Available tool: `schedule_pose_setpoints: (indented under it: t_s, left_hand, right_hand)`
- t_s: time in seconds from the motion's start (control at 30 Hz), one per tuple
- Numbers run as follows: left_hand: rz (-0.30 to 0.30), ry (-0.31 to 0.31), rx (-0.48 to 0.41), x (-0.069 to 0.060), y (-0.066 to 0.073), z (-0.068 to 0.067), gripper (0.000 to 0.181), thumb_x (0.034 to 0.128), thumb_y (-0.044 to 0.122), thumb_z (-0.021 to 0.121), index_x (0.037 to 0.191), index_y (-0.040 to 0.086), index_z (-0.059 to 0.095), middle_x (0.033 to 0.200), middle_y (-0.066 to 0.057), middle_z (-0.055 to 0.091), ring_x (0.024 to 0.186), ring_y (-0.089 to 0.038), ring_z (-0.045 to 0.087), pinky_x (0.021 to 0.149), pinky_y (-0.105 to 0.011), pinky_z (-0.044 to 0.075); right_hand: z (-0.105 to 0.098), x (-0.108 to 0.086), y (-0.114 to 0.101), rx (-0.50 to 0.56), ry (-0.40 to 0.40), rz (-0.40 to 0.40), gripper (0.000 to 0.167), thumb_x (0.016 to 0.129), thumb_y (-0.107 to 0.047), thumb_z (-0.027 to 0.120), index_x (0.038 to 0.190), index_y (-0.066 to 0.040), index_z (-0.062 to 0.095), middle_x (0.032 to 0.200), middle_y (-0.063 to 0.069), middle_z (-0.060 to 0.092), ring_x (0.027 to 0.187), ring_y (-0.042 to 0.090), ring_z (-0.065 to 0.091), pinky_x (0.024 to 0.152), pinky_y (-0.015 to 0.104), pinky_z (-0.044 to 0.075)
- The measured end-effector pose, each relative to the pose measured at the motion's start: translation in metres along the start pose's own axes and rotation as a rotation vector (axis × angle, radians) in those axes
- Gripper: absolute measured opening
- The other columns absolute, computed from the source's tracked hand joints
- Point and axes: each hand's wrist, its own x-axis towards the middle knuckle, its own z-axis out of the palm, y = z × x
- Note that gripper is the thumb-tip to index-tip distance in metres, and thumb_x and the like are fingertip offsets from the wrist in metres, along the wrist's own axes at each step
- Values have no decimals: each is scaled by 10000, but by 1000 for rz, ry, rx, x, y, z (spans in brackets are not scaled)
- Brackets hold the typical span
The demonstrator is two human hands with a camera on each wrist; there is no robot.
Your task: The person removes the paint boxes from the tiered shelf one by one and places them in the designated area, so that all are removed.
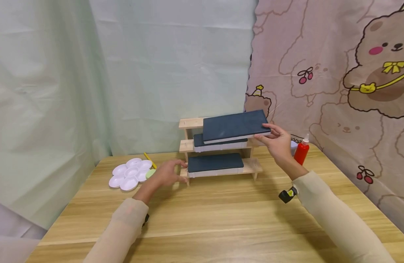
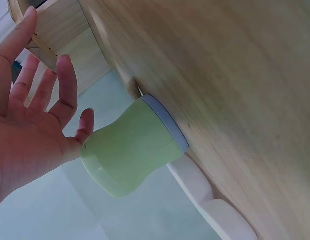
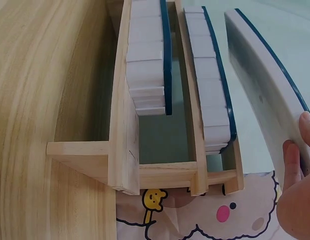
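Right hand [image 1: 278, 141] pinches flat box [image 1: 234, 126] by one end; left hand [image 1: 168, 172] loose by rack [image 1: 253, 166].
Likely stiff, light; hold both short ends.

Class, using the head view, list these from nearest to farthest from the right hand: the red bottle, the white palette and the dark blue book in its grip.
1. Dark blue book: nearest, held at its right end by the right hand.
2. Red bottle: on the right hand's right side, not held.
3. White palette: farthest, away to the left, past the left hand.
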Motion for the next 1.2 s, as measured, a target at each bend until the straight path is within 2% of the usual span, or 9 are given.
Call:
schedule_pose_setpoints:
  t_s: [0.2, 0.47, 0.67, 0.93, 1.2]
  left_hand:
    - [1, -1, 9, -2, 2, 0, 516, 758, 291, 873, 1207, 144, 663, 1351, -91, 604, 1303, -351, 494, 1062, -530, 403]
    - [7, 9, 17, -6, 4, 0, 510, 759, 280, 873, 1200, 130, 665, 1337, -105, 610, 1289, -363, 503, 1053, -536, 407]
    - [-1, 4, 4, -8, 5, 2, 513, 757, 282, 875, 1202, 138, 664, 1333, -95, 613, 1292, -361, 500, 1060, -539, 401]
    - [5, 8, 14, -10, 7, 3, 519, 755, 288, 876, 1203, 133, 664, 1322, -94, 621, 1281, -357, 510, 1053, -538, 407]
    - [3, 5, 25, -11, 8, 4, 516, 759, 288, 873, 1204, 131, 664, 1328, -102, 617, 1282, -360, 508, 1048, -536, 414]
  right_hand:
    - [-6, -9, -4, -19, -36, 2, 503, 807, -82, 817, 1283, -76, 655, 1444, 170, 478, 862, 36, 681, 742, 151, 546]
    - [-13, -18, -8, -80, -62, -13, 510, 828, -161, 811, 1300, -75, 637, 1310, 149, 579, 867, 41, 680, 708, 140, 536]
    - [-21, -24, -11, -71, -61, -13, 509, 824, -142, 815, 1294, -61, 638, 1331, 185, 579, 887, 16, 690, 758, 167, 551]
    - [-31, -32, -11, -63, -33, -30, 462, 801, -91, 828, 1236, -65, 676, 1137, -12, 643, 870, 7, 693, 731, 168, 556]
    - [-39, -39, -11, -23, -36, -42, 442, 796, -32, 819, 1214, -38, 676, 1076, -49, 640, 824, 7, 688, 697, 145, 548]
